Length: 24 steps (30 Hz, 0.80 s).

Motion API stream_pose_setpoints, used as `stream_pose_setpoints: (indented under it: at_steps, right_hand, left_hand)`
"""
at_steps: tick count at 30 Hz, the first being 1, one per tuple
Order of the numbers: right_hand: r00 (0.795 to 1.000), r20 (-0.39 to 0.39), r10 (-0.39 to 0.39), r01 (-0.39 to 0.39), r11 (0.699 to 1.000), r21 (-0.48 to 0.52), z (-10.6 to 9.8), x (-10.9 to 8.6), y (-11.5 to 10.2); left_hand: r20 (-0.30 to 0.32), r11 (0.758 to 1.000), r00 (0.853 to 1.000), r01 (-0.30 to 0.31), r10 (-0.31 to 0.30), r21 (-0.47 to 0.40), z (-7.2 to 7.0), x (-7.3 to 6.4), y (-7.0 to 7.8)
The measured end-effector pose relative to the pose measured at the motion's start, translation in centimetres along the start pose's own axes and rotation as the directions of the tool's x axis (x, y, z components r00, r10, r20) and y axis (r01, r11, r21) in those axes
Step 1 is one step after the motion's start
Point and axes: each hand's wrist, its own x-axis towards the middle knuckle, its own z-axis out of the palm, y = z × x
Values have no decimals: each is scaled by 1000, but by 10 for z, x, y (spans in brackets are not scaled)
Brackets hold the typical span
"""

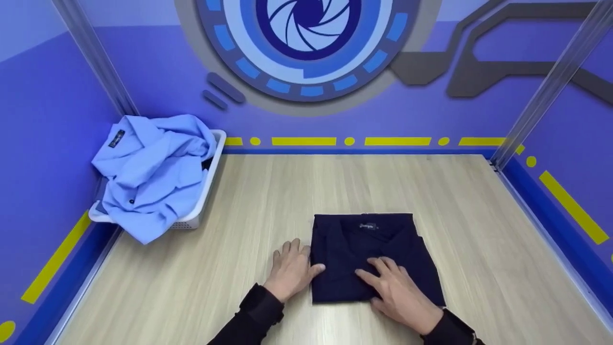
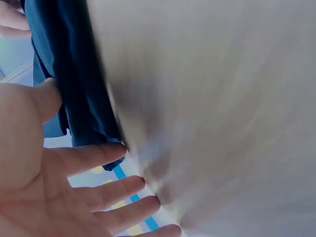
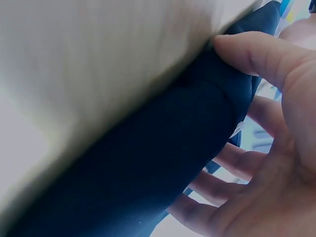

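Note:
A dark navy shirt [image 1: 345, 282], folded into a rough rectangle with its collar and label at the far end, lies on the wooden table. At the shirt's left edge is my left hand [image 1: 290, 270]. Its thumb touches the fabric, and the other fingers are spread with their tips on the table, as the left wrist view shows. My right hand [image 1: 400, 294] rests on the near right part of the shirt. Its fingers lie spread over the top, while the thumb [image 3: 242, 49] touches the near edge in the right wrist view.
At the back left stands a white plastic basket [image 1: 218, 158] heaped with a light blue shirt [image 1: 153, 163], part of which hangs over the near rim. Blue printed panels wall the table [image 1: 249, 201] at the back and both sides, with metal posts at the back corners.

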Motion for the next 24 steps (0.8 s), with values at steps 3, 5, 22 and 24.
stream_pose_setpoints:
  at_steps: [3, 5, 22, 24]
  right_hand:
    - [1000, -19, 12, -13, 1000, -18, -1, 2, 9]
    - [999, -28, 26, -27, 999, -30, -1, 3, 15]
    - [987, -106, 121, -123, 992, -17, -8, 4, 77]
    - [986, -106, 127, -130, 991, -19, -10, 4, 84]
  left_hand:
    - [25, 999, 1000, -4, 3, 32, 0, 0, -1]
    - [32, 997, 999, -19, 16, 72, -1, 1, -1]
    - [59, 986, 997, -65, 57, 155, 5, -2, -7]
    - [59, 986, 997, -64, 56, 155, 4, 0, -6]
